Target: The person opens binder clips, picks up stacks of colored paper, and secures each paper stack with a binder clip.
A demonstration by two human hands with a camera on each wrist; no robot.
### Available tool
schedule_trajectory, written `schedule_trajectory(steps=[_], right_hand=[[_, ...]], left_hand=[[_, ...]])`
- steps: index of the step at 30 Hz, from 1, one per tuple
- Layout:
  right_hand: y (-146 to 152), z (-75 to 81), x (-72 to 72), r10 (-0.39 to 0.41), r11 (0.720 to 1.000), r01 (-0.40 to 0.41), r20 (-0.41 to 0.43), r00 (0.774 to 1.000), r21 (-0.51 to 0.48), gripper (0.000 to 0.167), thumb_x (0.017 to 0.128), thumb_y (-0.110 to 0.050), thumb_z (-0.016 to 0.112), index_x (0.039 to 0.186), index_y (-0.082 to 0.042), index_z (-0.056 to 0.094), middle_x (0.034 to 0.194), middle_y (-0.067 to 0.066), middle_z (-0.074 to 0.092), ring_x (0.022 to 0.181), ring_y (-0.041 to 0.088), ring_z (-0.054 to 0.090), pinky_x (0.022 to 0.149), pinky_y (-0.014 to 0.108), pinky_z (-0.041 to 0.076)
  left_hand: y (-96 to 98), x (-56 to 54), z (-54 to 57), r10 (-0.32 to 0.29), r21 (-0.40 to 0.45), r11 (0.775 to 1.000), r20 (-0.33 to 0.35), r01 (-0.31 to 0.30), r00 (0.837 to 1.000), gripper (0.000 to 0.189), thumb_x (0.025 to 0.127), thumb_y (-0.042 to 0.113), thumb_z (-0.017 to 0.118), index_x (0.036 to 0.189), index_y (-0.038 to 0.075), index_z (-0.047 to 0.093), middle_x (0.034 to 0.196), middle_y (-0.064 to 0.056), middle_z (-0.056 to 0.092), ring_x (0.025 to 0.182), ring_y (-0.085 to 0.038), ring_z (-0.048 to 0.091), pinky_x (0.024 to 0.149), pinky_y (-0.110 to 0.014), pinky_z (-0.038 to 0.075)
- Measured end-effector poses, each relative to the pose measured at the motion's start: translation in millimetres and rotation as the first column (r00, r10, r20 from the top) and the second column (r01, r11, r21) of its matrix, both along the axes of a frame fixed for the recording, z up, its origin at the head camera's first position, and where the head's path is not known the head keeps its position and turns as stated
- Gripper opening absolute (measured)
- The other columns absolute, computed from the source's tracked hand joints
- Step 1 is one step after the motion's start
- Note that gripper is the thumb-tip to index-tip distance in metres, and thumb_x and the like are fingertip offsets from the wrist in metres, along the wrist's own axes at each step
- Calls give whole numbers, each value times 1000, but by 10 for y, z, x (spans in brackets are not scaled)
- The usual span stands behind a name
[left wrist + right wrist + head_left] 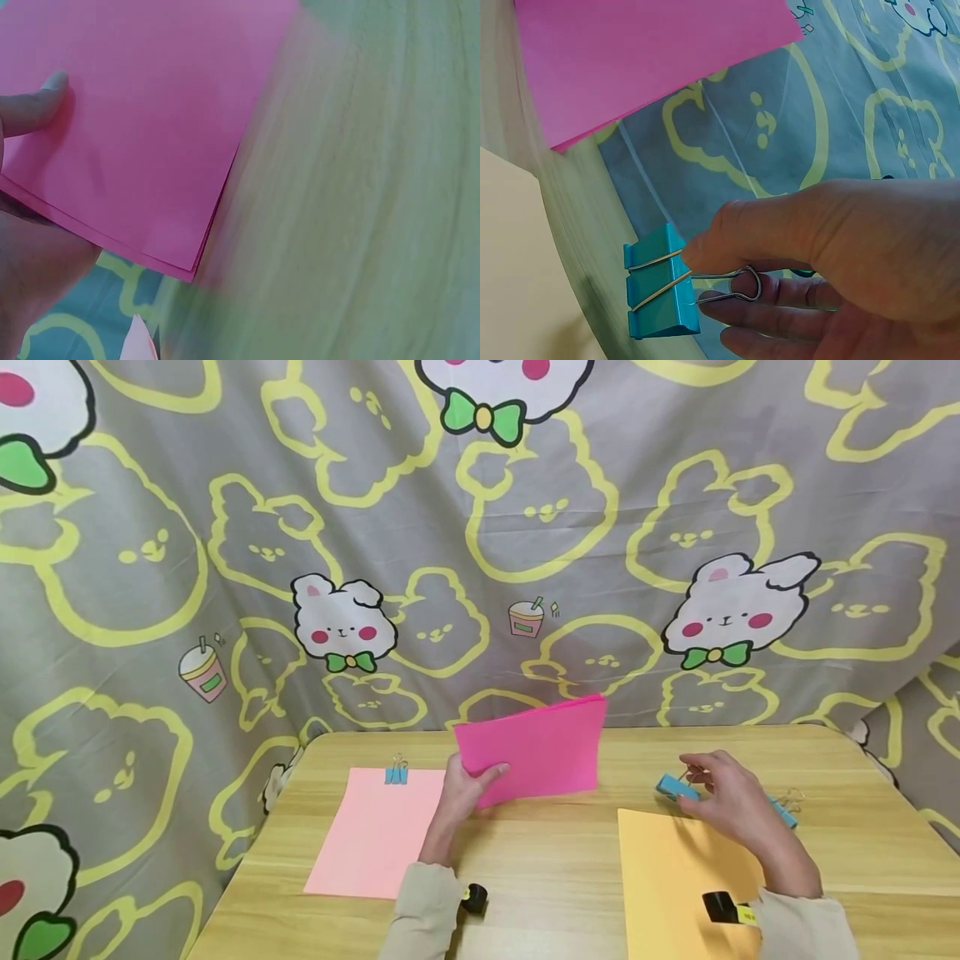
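A small stack of bright pink paper (536,752) stands tilted up above the table. My left hand (463,789) grips its left edge, with the thumb on the front face (135,135) and the other fingers hidden behind. In the right hand (731,797) is a blue binder clip (677,787), held by its wire handles. The right wrist view shows the thumb on one handle and fingertips at the other, the clip's blue body (660,289) facing the pink paper. Clip and paper are apart.
Light pink paper (375,835) lies at the left with a blue binder clip (396,775) on its top edge. Yellow-orange paper (675,868) lies beneath the right forearm. More blue clip (783,812) shows behind the right wrist. A patterned curtain (570,643) hangs behind the table (547,868).
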State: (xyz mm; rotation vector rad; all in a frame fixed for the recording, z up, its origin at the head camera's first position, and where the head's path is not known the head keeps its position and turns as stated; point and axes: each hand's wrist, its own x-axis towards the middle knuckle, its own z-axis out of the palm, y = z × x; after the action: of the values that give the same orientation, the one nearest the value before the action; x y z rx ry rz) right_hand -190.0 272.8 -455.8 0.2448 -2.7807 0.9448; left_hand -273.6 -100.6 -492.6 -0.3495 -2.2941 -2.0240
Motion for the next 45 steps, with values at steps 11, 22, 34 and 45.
schedule_trajectory(steps=[11, 22, 34, 45], right_hand=[[-30, 18, 2, -1, 1000, 1, -6, 1000, 0, 56, 81, -3, 80, 128, 16, 57, 107, 23, 58, 97, 42, 65, 86, 60, 53], [-38, 21, -20, 3, 1000, -3, 2, 1000, 10, 57, 81, -3, 81, 129, 16, 57, 107, 22, 58, 96, 42, 65, 84, 60, 53], [-41, 37, -3, -1, 1000, 1, 6, 1000, 9, 59, 80, -5, 84, 129, 15, 58, 112, 25, 60, 101, 47, 65, 81, 59, 54], [-28, 49, 14, -27, 998, 29, 40, 999, -54, 59, 81, -2, 80, 131, 16, 54, 117, 30, 56, 106, 52, 62, 87, 59, 54]], left_hand=[[35, -13, -22, -49, 8, 999, -62, 50, 997, 28, 88, 4, 81, 111, -2, 66, 98, -7, 72, 84, -11, 58, 83, -28, 50], [61, 7, -25, -16, -18, 1000, -51, 15, 999, 31, 90, 7, 78, 117, -1, 63, 106, -11, 71, 91, -13, 63, 88, -32, 50], [55, 44, 40, 36, -38, 999, -16, -36, 999, 18, 91, 2, 76, 103, -7, 66, 87, -9, 67, 75, -12, 55, 72, -26, 47], [1, 4, 6, 100, -54, 993, -3, -100, 995, 24, 94, 15, 77, 103, -3, 65, 88, -8, 67, 79, -15, 62, 73, -28, 52]])
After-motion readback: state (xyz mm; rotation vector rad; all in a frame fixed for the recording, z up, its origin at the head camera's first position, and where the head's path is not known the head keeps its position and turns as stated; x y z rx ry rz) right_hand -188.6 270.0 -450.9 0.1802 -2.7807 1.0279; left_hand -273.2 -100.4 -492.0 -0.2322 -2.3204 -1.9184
